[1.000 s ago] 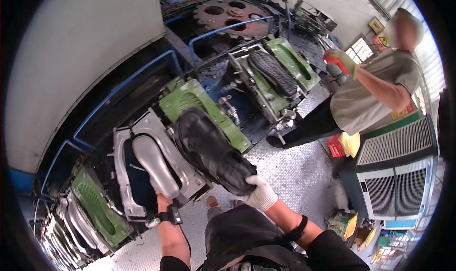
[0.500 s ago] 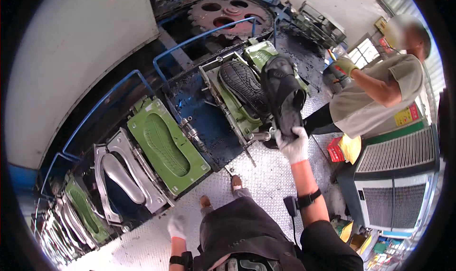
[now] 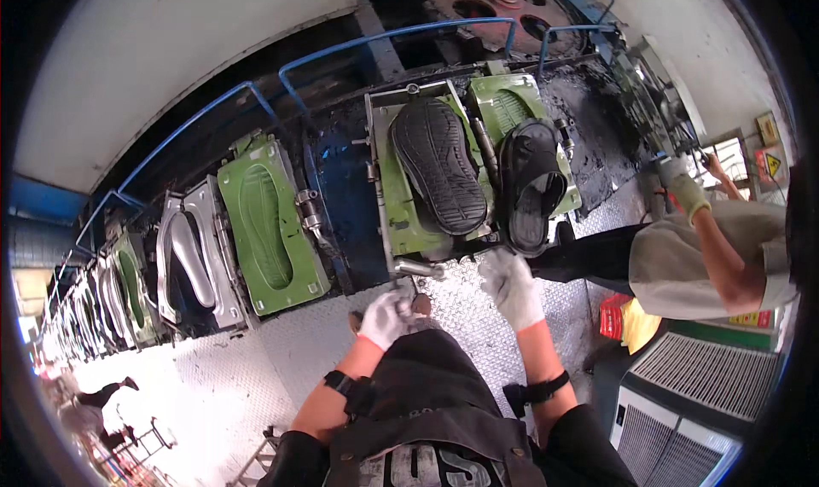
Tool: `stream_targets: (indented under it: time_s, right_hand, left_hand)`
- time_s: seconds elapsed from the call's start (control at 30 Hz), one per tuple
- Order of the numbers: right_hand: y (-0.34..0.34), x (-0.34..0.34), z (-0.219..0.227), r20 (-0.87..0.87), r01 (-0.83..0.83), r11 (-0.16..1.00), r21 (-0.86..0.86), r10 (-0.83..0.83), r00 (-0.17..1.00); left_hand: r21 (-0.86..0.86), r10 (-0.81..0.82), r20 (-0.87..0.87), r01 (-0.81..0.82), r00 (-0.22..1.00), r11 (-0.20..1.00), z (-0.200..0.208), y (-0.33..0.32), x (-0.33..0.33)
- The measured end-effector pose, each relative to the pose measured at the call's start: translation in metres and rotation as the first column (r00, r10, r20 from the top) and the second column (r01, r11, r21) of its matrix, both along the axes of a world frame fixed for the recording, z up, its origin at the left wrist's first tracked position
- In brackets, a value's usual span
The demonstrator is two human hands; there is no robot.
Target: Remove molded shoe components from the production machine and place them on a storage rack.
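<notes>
My right hand (image 3: 514, 292), in a white glove and blurred, is just below the heel of a black strapped sandal (image 3: 531, 188). Its fingers look apart, with nothing visible in them. Strap side up, the sandal lies on the right green half of an opened mould (image 3: 503, 99). A second black sandal sole (image 3: 439, 167), tread up, rests over the mould's left half (image 3: 397, 231), covering much of its cavity. My left hand (image 3: 388, 318), also gloved, hovers in front of my apron near the mould's front edge. Its fingers are loosely bent and appear to hold nothing.
To the left stand a green mould with a sole-shaped cavity (image 3: 266, 231), a silver mould (image 3: 192, 261) and several more in a row. Blue rails (image 3: 392, 35) run behind. A co-worker in a light shirt (image 3: 708, 252) stands right, near a grey louvred unit (image 3: 682, 402).
My right hand has let go of the sandal, which now lies on the mould's right half. The other sole sits higher over its cavity. My left hand has risen toward the mould; the view has shifted.
</notes>
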State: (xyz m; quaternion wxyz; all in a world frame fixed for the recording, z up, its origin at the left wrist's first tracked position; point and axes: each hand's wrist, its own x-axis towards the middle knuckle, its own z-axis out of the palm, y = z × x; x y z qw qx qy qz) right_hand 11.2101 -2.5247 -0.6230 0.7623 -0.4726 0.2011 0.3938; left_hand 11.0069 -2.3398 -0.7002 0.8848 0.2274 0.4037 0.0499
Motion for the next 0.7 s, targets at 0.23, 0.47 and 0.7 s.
stream_targets:
  time_s: [0.23, 0.47, 0.7]
  right_hand:
    - [0.038, 0.028, 0.038, 0.843, -0.152, 0.885, -0.441, 0.466, 0.27]
    - [0.111, 0.066, 0.014, 0.469, 0.203, 0.521, -0.829, 0.846, -0.254]
    - [0.124, 0.056, 0.014, 0.49, 0.202, 0.544, -0.814, 0.831, -0.264]
  left_hand:
    - [0.267, 0.464, 0.122, -0.48, 0.877, 0.836, -0.025, 0.063, -0.078]
    - [0.701, -0.066, -0.054, 0.085, 0.996, 0.708, -0.005, -0.015, 0.077]
    - [-0.015, 0.308, 0.216, -0.313, 0.926, 0.95, -0.098, 0.056, 0.19]
